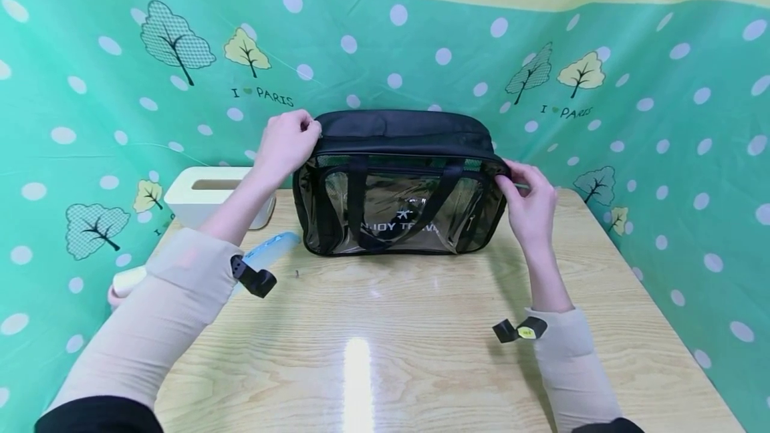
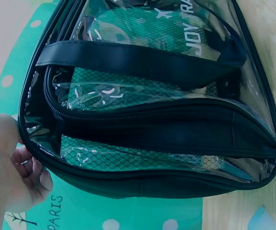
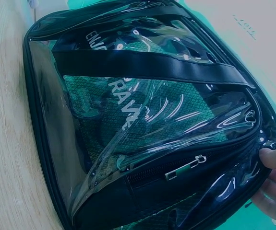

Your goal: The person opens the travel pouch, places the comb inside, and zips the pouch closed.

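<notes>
A toiletry bag (image 1: pixel 403 129) with black trim, clear panels and white lettering stands upright on the table, its front facing me. Two black straps (image 1: pixel 357 199) hang down over that front. At the upper left corner my left hand (image 1: pixel 287 142) pinches the edge; in the left wrist view its fingers (image 2: pixel 28 167) curl in behind the black piping. My right hand (image 1: pixel 532 202) grips the upper right corner, thumb in front and fingers behind, partly hidden by the bag. A metal zipper pull (image 3: pixel 186 167) shows on the front pocket in the right wrist view.
The light wood table (image 1: pixel 421 326) meets a green dotted curtain (image 1: pixel 385 39) right behind the bag. Left of the bag sits a white box (image 1: pixel 210 198) with a slot on top. A translucent blue item (image 1: pixel 273 250) lies near my left forearm, and a whitish rolled thing (image 1: pixel 128 280) beyond it.
</notes>
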Demonstrator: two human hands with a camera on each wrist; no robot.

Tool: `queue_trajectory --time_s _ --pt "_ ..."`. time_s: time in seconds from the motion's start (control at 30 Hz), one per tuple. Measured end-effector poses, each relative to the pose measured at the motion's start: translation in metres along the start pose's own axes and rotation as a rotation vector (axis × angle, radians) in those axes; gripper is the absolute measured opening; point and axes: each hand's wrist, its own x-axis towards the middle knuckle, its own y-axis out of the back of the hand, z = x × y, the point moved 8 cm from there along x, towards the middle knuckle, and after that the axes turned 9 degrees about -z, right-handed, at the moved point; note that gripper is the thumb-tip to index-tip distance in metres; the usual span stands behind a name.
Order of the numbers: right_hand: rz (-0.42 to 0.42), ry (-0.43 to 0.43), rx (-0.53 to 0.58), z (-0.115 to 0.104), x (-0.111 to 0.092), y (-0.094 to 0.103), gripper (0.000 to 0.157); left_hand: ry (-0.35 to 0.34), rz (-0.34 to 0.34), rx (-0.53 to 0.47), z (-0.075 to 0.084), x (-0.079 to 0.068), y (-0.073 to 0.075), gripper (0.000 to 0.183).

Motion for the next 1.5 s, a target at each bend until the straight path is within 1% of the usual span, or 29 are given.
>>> queue_trajectory --time_s 0.4,0.77,1.0,1.3,1.5 --pt "0.003 -0.003 0.01 0.0 0.0 0.0 0.026 -0.035 0.002 -0.028 0.02 0.004 -0.006 0.03" --pt "-0.006 0.0 0.02 -0.001 0.0 -0.002 0.025 -0.046 0.002 -0.002 0.035 0.008 -0.012 0.03" --pt "0.0 0.008 0.022 -0.001 0.0 -0.001 0.025 -0.084 0.002 -0.014 0.044 0.012 -0.017 0.033" --pt "0.001 0.012 0.011 -0.001 0.0 0.0 0.025 -0.092 0.003 0.015 0.054 0.016 -0.024 0.033" --pt "0.008 0.018 -0.001 0.0 0.0 -0.001 0.025 -0.121 -0.002 0.005 0.062 0.017 -0.027 0.033"
